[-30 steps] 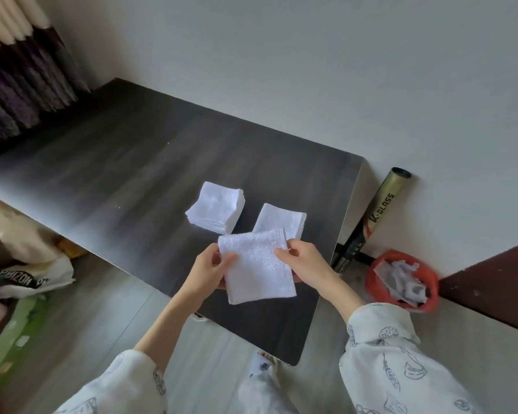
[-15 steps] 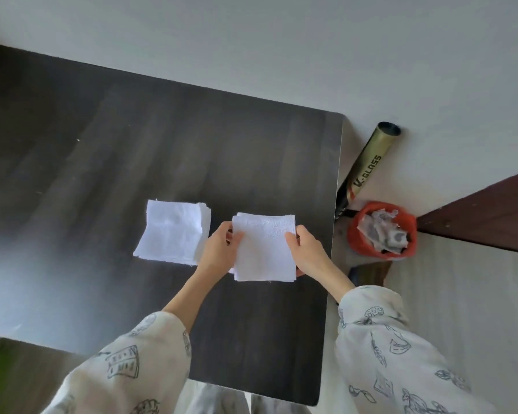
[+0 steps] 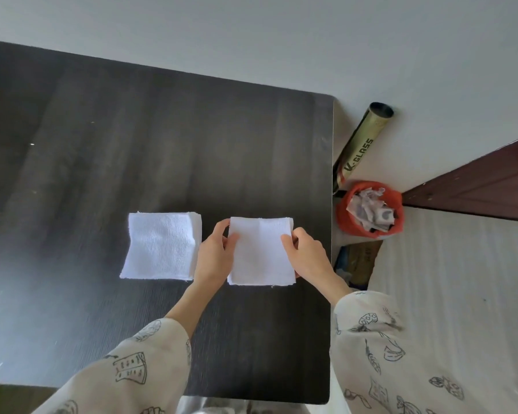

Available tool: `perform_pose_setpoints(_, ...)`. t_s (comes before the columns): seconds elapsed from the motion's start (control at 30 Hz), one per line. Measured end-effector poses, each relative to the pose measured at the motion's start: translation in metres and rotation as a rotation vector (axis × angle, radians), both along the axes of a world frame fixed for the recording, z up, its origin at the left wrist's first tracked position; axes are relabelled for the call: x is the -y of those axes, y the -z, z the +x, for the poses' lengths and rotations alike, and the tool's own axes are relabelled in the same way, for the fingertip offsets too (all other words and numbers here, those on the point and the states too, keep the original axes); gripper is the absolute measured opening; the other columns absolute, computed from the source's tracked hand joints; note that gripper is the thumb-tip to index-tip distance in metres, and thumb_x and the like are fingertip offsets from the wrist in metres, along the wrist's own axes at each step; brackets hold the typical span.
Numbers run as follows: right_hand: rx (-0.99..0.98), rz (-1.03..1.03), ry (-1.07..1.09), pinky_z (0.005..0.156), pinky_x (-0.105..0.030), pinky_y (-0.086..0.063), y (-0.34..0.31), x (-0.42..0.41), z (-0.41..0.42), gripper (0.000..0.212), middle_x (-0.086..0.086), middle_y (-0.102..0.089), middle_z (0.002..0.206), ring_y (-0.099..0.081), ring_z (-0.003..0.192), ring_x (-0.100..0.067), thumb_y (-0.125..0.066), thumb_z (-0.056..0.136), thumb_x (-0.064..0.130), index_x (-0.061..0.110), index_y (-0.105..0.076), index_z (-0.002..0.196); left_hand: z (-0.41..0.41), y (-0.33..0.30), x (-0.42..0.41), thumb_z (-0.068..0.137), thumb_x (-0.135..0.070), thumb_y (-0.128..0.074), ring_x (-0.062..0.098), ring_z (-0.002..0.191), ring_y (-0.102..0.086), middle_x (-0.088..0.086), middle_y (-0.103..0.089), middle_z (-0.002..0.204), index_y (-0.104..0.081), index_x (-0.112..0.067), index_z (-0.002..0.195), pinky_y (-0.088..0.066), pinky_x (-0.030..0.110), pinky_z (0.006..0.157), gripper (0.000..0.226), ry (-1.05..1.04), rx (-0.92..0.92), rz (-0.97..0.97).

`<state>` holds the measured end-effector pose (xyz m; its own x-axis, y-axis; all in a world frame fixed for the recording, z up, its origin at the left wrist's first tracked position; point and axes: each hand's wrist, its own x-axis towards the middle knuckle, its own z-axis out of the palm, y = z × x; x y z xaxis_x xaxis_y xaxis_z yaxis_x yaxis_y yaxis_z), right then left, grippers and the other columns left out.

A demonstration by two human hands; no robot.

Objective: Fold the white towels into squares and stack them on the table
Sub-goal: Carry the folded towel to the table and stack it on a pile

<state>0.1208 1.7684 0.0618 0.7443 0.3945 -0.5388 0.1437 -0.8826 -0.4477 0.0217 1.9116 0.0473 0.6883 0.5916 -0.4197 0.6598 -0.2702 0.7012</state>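
Note:
A folded white towel square [image 3: 260, 255] lies over the right-hand stack on the dark table [image 3: 132, 144]; the stack's edges show at its upper right. My left hand [image 3: 214, 258] pinches the towel's left edge, thumb on top. My right hand [image 3: 307, 255] pinches its right edge the same way. A second stack of folded white towels [image 3: 162, 249] sits just to the left, untouched, beside my left hand.
The table's right edge runs close to my right hand. On the floor beyond it stand an orange bin [image 3: 370, 212] full of crumpled paper, a gold tube [image 3: 362, 144] leaning on the wall, and a box [image 3: 358, 261]. A brown door [image 3: 491, 180] is at the right.
The view has swung to look straight down. Both hands carried the folded towel forward and lowered it from above the table's near edge onto the right-hand stack, still holding its two sides.

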Motion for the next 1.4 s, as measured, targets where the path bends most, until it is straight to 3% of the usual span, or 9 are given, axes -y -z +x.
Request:
perform_pose_setpoints(0.1, -0.002, -0.001, 0.038, 0.069, -0.034, -0.053, 0.003, 0.002, 0.0, 0.025, -0.002, -0.056, 0.084, -0.058, 0.073, -0.017, -0.038, 0.097, 0.04, 0.016, -0.043, 0.093, 0.0, 0.002, -0.001, 0.098, -0.029, -0.04, 0.016, 0.077, -0.055, -0.003, -0.054, 0.082, -0.032, -0.024, 0.141, -0.05, 0.032, 0.075, 0.044, 0.02, -0.019, 0.022)
perform_pose_setpoints(0.27, 0.186, 0.068, 0.138, 0.076, -0.022, -0.047, 0.003, 0.009, -0.008, 0.029, -0.005, -0.057, 0.111, -0.055, 0.09, -0.014, -0.046, 0.094, 0.036, 0.014, -0.048, 0.112, -0.002, 0.003, 0.002, 0.099, -0.031, -0.032, 0.028, 0.107, -0.053, 0.01, -0.046, 0.129, -0.019, -0.017, 0.146, -0.047, 0.04, 0.086, 0.051, 0.063, -0.146, 0.173)
perform_pose_setpoints(0.43, 0.706, 0.128, -0.382, 0.108, -0.042, -0.032, 0.009, 0.014, -0.035, 0.051, -0.015, -0.04, 0.143, -0.034, 0.135, -0.03, -0.058, 0.088, 0.02, 0.007, -0.042, 0.135, -0.017, 0.008, 0.029, 0.095, -0.016, -0.032, 0.041, 0.133, -0.033, 0.024, -0.034, 0.143, -0.025, -0.001, 0.141, -0.034, 0.05, 0.106, 0.049, 0.345, 0.071, 0.614)
perform_pose_setpoints(0.8, 0.548, -0.001, -0.444, 0.116, -0.043, -0.015, 0.063, 0.005, -0.021, 0.056, -0.008, -0.02, 0.155, -0.013, 0.144, -0.02, -0.024, 0.098, 0.038, 0.011, -0.021, 0.146, -0.009, 0.059, 0.019, 0.099, -0.037, -0.015, 0.027, 0.143, -0.008, 0.014, -0.014, 0.154, -0.012, -0.005, 0.146, -0.015, 0.045, 0.115, 0.057, 0.54, 0.037, 0.593)
perform_pose_setpoints(1.1, 0.463, -0.007, -0.446, 0.115, -0.041, -0.012, 0.064, 0.002, -0.017, 0.056, -0.006, -0.014, 0.156, -0.009, 0.145, -0.02, -0.022, 0.097, 0.033, 0.011, -0.016, 0.148, -0.004, 0.061, 0.019, 0.099, -0.032, -0.016, 0.032, 0.142, -0.001, 0.018, -0.005, 0.153, -0.004, 0.0, 0.145, -0.024, 0.048, 0.113, 0.058, 0.567, 0.019, 0.527)
perform_pose_setpoints(1.2, 0.288, 0.215, -0.352, 0.117, -0.03, 0.005, 0.054, 0.007, -0.017, 0.053, 0.006, 0.012, 0.155, 0.015, 0.142, -0.007, -0.017, 0.099, 0.031, 0.022, 0.008, 0.145, -0.006, 0.047, 0.02, 0.098, -0.037, -0.015, 0.018, 0.142, 0.015, 0.003, 0.014, 0.153, 0.009, -0.01, 0.144, -0.004, 0.036, 0.118, 0.059, 0.415, 0.136, 0.324)
perform_pose_setpoints(1.27, -0.014, 0.458, -0.018, 0.114, -0.021, 0.007, 0.033, 0.009, -0.02, 0.054, 0.016, 0.018, 0.151, 0.016, 0.139, 0.002, -0.02, 0.102, 0.031, 0.029, 0.014, 0.143, -0.006, 0.023, 0.026, 0.101, -0.038, -0.018, 0.007, 0.141, 0.015, -0.007, 0.018, 0.152, 0.013, -0.017, 0.144, 0.003, 0.028, 0.117, 0.058, 0.14, 0.216, 0.003)
perform_pose_setpoints(1.33, -0.248, 0.562, 0.344, 0.112, -0.02, -0.001, 0.021, 0.013, -0.023, 0.054, 0.021, 0.008, 0.152, 0.005, 0.139, 0.005, -0.019, 0.102, 0.038, 0.029, 0.009, 0.147, -0.007, 0.004, 0.03, 0.101, -0.04, -0.02, 0.001, 0.138, -0.005, -0.017, 0.002, 0.151, 0.008, -0.021, 0.147, -0.007, 0.026, 0.115, 0.057, -0.158, 0.162, -0.36)
perform_pose_setpoints(1.4, -0.387, 0.532, 0.538, 0.117, -0.029, -0.009, 0.019, 0.018, -0.024, 0.057, 0.017, -0.005, 0.154, -0.01, 0.141, -0.002, -0.018, 0.098, 0.049, 0.028, -0.003, 0.15, -0.009, 0.002, 0.026, 0.099, -0.042, -0.02, 0.008, 0.136, -0.021, -0.013, -0.016, 0.151, -0.008, -0.016, 0.147, -0.016, 0.033, 0.114, 0.056, -0.286, 0.055, -0.498)
